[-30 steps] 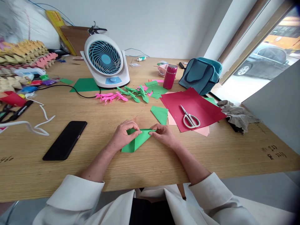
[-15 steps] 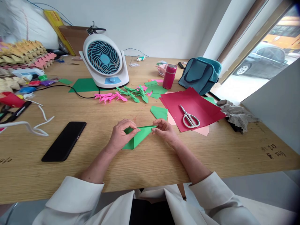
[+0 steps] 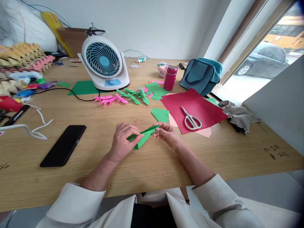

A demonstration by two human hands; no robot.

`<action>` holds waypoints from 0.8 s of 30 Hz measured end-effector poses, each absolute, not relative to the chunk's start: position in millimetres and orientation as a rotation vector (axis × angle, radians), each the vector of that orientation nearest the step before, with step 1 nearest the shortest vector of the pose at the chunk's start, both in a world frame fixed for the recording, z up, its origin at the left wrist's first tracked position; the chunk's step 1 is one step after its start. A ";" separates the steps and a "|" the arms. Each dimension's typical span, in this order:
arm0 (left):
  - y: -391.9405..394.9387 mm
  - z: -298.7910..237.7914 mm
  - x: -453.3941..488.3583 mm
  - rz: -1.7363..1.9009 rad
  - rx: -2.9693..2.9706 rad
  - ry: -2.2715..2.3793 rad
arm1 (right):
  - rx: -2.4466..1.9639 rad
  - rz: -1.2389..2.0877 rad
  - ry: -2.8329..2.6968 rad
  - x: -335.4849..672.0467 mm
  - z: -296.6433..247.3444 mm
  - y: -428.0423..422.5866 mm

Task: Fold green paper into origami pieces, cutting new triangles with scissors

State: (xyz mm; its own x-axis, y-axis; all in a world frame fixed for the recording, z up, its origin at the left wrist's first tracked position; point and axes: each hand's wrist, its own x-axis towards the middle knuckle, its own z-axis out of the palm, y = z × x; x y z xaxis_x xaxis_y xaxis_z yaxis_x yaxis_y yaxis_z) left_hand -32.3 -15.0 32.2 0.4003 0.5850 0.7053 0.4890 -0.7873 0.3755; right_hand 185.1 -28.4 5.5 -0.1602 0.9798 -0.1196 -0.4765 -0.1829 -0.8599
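At the near side of the worktop point(image 3: 152, 171), the left hand point(image 3: 124, 139) pinches the folded green paper point(image 3: 147, 136) while the right hand point(image 3: 167, 135) has its pointed end in a fingertip grip, presumably to steady the fold between them.

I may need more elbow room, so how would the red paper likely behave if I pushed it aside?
The red paper looks thin and flat, so it may buckle if pushed from an edge. The scissors lie on top and would probably ride along or slip. Pale pink paper sticks out underneath, so the layers might slide apart.
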 end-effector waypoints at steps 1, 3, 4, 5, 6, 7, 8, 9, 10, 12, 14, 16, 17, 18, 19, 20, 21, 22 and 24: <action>-15.4 32.9 -32.1 1.353 2.550 0.967 | -0.856 1.611 -0.823 185.1 5.5 -28.7; -16.4 33.9 -32.1 1.358 2.571 0.960 | -0.850 1.604 -0.818 185.1 5.7 -29.2; -16.9 34.2 -32.1 1.357 2.581 0.959 | -0.849 1.600 -0.816 185.2 6.0 -29.5; -17.4 34.3 -32.2 1.359 2.590 0.958 | -0.847 1.597 -0.816 185.3 6.4 -29.7; -17.8 34.2 -32.3 1.360 2.602 0.955 | -0.843 1.593 -0.816 185.3 6.9 -29.8; -18.2 34.1 -32.3 1.363 2.615 0.951 | -0.839 1.592 -0.815 185.4 7.3 -29.9; -18.5 33.9 -32.3 1.365 2.628 0.945 | -0.835 1.593 -0.813 185.5 7.8 -29.9; -18.7 33.6 -32.3 1.368 2.641 0.940 | -0.831 1.594 -0.808 185.5 8.2 -29.8; -18.9 33.4 -32.3 1.372 2.651 0.936 | -0.828 1.596 -0.802 185.5 8.5 -29.7; -19.2 33.2 -32.1 1.372 2.667 0.930 | -0.821 1.596 -0.790 185.5 9.0 -29.6; -19.6 33.1 -32.0 1.374 2.673 0.929 | -0.816 1.593 -0.787 185.6 9.3 -29.5; -20.0 33.2 -32.1 1.372 2.675 0.935 | -0.811 1.591 -0.790 185.7 9.2 -29.5; -20.2 33.3 -32.2 1.371 2.674 0.940 | -0.809 1.590 -0.792 185.7 9.1 -29.5; -20.4 33.3 -32.3 1.371 2.674 0.945 | -0.807 1.591 -0.793 185.8 8.9 -29.5; -20.5 33.3 -32.4 1.369 2.675 0.948 | -0.805 1.592 -0.794 185.9 8.8 -29.5; -20.6 33.4 -32.5 1.368 2.675 0.952 | -0.801 1.594 -0.796 186.0 8.7 -29.5; -20.6 33.5 -32.6 1.370 2.676 0.952 | -0.798 1.596 -0.798 186.0 8.7 -29.5; -20.7 33.6 -32.6 1.372 2.678 0.949 | -0.794 1.598 -0.800 186.0 8.8 -29.5; -20.6 33.8 -32.4 1.376 2.684 0.939 | -0.790 1.599 -0.801 186.0 9.2 -29.5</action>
State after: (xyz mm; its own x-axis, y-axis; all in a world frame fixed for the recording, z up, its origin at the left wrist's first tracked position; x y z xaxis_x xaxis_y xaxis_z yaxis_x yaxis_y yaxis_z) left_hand -32.4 -20.6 33.8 0.4438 0.4974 0.7454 0.5124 -0.8233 0.2443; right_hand 186.0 -29.5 9.2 -0.1504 0.9859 -0.0740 -0.5307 -0.1436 -0.8353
